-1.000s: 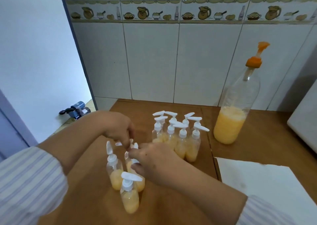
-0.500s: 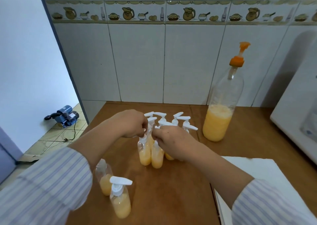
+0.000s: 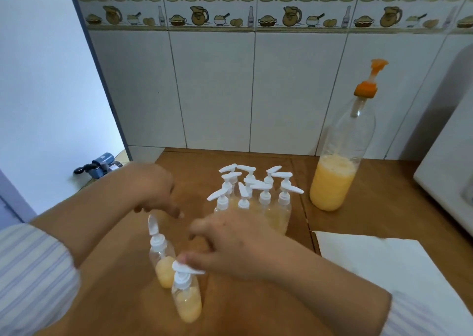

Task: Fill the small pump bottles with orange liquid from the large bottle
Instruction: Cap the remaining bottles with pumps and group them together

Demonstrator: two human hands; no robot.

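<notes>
wooden table (image 3: 358,233) before a tiled wall | large bottle (image 3: 340,161) upright at back right, about a third full of orange liquid | cluster of small pump bottles (image 3: 253,197) mid-table, two more (image 3: 176,276) nearer the camera | left hand (image 3: 156,189) above them, fingers loose, holding nothing | right hand (image 3: 230,243) fingertips touching the nearest bottle's pump head
</notes>
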